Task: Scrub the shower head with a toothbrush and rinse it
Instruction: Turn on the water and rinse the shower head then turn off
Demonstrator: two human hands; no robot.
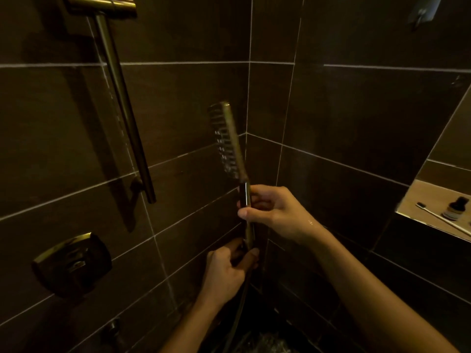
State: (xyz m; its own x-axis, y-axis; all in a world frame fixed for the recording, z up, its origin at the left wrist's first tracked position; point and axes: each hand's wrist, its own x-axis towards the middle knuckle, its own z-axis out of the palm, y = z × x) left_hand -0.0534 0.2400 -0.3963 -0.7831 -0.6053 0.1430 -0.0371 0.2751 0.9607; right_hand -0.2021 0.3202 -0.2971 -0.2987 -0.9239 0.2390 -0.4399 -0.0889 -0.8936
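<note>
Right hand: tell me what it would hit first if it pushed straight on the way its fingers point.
The right hand, wrapped round the shower head handle, points left; past the handle, probably the tiled wall, though depth is unclear.

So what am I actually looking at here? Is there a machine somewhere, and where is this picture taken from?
No machine here: a person works with bare hands, and the one camera sits on their head, looking forward and down into a dark tiled shower corner. The right hand grips the handle of the handheld shower head, held upright with its nozzle face turned left. The left hand holds it lower down, where the hose joins. On the wall at left are a slide bar and the control knob. In the niche at right lie a toothbrush and a small dark bottle, untouched.
</note>
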